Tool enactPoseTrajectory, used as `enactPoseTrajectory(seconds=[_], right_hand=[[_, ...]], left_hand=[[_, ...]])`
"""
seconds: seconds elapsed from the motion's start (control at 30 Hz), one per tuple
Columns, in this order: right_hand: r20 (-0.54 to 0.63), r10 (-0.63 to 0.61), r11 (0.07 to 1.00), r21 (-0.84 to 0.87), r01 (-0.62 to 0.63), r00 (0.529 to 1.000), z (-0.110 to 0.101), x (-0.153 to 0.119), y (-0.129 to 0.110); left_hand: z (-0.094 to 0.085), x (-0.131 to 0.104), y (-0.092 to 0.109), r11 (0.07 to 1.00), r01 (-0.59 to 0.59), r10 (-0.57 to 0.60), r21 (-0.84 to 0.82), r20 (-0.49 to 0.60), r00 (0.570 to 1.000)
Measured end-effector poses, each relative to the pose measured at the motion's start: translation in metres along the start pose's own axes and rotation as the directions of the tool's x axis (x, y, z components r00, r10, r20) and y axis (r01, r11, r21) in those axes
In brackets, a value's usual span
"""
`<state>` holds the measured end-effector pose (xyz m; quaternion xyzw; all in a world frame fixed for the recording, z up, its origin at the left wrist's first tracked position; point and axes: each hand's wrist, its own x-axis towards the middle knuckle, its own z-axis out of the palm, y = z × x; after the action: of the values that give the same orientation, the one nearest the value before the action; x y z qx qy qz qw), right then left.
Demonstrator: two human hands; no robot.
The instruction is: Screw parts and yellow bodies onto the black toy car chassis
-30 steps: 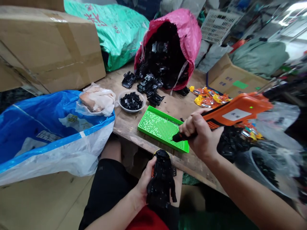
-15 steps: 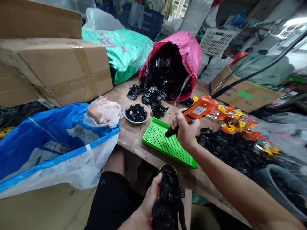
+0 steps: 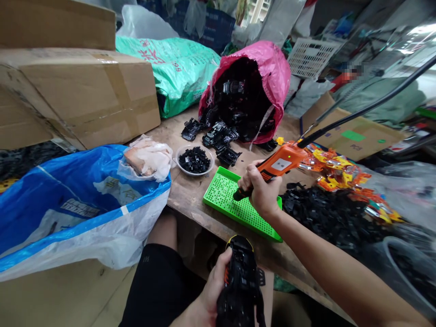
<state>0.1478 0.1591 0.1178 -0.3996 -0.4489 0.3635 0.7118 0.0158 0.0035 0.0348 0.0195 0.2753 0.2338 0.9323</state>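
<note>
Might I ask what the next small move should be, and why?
Probably align the orange tool with one hole in the green tray: the right hand points it down there, while the left hand holds the black part apart.

One camera on the person's head, looking forward and down.
It sits up high, right above the black shorts [image 3: 160, 277], which show at the bottom. The left hand [image 3: 214, 277] is close to it, and the right hand [image 3: 264, 190] is a bit farther off, over the green tray [image 3: 221, 184]. Past them it sees across the table [image 3: 187, 195] to the pink sack [image 3: 270, 59], and on to a white crate [image 3: 311, 56] far back.
</note>
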Motion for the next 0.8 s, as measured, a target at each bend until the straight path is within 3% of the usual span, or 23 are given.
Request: enactPoseTrajectory(seconds=[0.47,0.8], right_hand=[[0.013,-0.003,0.999,-0.051,0.004,1.000,-0.0018,-0.0014,0.0059],[0.004,0.000,0.999,-0.037,0.000,1.000,-0.0011,-0.0037,0.0056]], left_hand=[[0.0014,-0.0002,-0.0021,0.998,-0.003,0.002,-0.062,-0.008,1.000],[0.0034,-0.0032,0.0011,1.000,0.013,-0.013,0.001,-0.063,0.998]])
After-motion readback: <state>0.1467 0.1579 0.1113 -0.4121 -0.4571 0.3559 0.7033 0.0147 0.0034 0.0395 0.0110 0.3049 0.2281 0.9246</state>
